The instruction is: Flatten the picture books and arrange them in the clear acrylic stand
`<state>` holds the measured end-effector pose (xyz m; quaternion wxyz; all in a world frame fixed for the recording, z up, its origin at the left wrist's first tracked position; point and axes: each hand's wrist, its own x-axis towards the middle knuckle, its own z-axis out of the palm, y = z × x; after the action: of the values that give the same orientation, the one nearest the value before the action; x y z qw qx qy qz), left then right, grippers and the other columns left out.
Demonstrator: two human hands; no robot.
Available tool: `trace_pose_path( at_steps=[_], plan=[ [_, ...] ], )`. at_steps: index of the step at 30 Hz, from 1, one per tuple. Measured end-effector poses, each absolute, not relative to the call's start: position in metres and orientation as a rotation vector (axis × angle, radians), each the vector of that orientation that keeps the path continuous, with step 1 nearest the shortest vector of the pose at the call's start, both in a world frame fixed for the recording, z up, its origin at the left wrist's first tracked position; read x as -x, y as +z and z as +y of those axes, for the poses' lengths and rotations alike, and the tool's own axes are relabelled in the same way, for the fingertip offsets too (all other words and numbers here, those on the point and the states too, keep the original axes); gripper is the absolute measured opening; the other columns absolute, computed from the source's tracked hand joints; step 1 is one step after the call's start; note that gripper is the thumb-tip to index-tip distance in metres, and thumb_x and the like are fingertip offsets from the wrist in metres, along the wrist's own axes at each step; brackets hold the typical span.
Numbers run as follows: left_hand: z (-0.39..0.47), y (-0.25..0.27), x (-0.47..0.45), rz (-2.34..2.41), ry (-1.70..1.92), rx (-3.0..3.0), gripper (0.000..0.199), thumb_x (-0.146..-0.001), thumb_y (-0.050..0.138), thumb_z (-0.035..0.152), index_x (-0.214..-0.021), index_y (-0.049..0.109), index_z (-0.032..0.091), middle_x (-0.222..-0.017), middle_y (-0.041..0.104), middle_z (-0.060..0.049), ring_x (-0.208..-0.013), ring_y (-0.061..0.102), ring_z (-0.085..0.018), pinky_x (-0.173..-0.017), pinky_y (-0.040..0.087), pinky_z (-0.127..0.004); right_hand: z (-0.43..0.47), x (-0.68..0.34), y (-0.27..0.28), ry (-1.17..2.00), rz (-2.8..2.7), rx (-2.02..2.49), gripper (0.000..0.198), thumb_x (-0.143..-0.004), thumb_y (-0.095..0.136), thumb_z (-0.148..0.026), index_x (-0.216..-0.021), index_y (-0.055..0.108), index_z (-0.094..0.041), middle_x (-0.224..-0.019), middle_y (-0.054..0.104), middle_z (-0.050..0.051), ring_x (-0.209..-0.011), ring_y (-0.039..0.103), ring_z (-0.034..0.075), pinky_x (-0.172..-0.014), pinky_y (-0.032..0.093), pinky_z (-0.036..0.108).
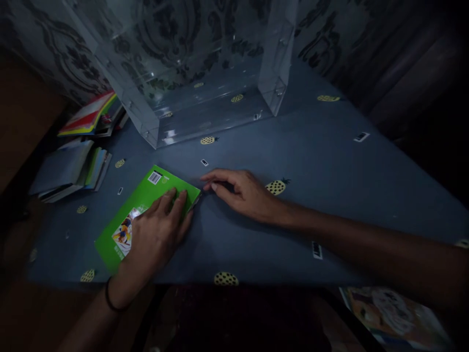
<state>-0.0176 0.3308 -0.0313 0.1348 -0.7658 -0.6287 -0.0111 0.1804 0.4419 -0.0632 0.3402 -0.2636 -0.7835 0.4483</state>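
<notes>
A green book (142,200) lies on the table with a barcode and a small colour picture on its upward cover. My left hand (159,225) rests flat across it, fingers stretched toward its right edge and a dark band round the wrist. My right hand (245,193) is on the tablecloth just right of the book's corner. Its fingers point left, slightly bent and a little apart, with nothing seen in them. The fingertips come close to the book's corner; whether they touch it I cannot tell.
A clear acrylic shelf (216,124) stands at the back of the table. Two piles of books sit at the left: an upper pile (91,115) and a lower pile (69,168). The blue tablecloth (330,171) bears pineapple prints. A colourful printed item (395,313) is below the front edge.
</notes>
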Motion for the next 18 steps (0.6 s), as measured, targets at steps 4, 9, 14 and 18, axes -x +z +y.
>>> trace_pose_path(
  at_steps=[4, 9, 14, 18],
  plan=[
    [0.321, -0.025, 0.039, -1.772, -0.074, 2.458, 0.052, -0.102, 0.041, 0.055, -0.14, 0.056, 0.023, -0.144, 0.06, -0.012, -0.124, 0.064, -0.031, -0.095, 0.059, -0.046, 0.438, -0.18, -0.066, 0.955, -2.157, 0.567, 0.032, -0.095, 0.05, -0.013, -0.119, 0.07, -0.02, -0.114, 0.075, 0.007, -0.104, 0.07, 0.021, -0.091, 0.057, 0.039],
    [0.282, -0.021, 0.104, -2.066, -0.188, 2.454, 0.047, -0.106, 0.036, 0.047, -0.145, 0.051, 0.025, -0.155, 0.049, -0.009, -0.141, 0.05, -0.026, -0.116, 0.043, -0.048, 0.435, -0.179, -0.071, 0.731, -2.239, 0.351, 0.031, -0.098, 0.048, -0.016, -0.119, 0.07, -0.023, -0.1, 0.076, 0.007, -0.094, 0.071, 0.023, -0.095, 0.057, 0.048],
    [0.241, -0.042, 0.15, -2.409, -0.373, 2.04, 0.053, -0.104, 0.036, 0.051, -0.147, 0.05, 0.021, -0.15, 0.054, -0.012, -0.135, 0.055, -0.028, -0.111, 0.048, -0.047, 0.43, -0.173, -0.068, 0.587, -2.335, 0.201, 0.037, -0.098, 0.052, -0.015, -0.132, 0.063, -0.023, -0.103, 0.075, 0.009, -0.101, 0.07, 0.024, -0.092, 0.059, 0.044],
    [0.238, -0.054, 0.153, -2.379, -0.441, 1.991, 0.053, -0.106, 0.031, 0.049, -0.147, 0.049, 0.021, -0.146, 0.058, -0.012, -0.135, 0.054, -0.028, -0.113, 0.044, -0.051, 0.427, -0.157, -0.076, 0.406, -2.501, 0.007, 0.033, -0.1, 0.052, -0.02, -0.13, 0.065, -0.022, -0.126, 0.07, 0.013, -0.124, 0.062, 0.029, -0.103, 0.053, 0.051]
  ],
)
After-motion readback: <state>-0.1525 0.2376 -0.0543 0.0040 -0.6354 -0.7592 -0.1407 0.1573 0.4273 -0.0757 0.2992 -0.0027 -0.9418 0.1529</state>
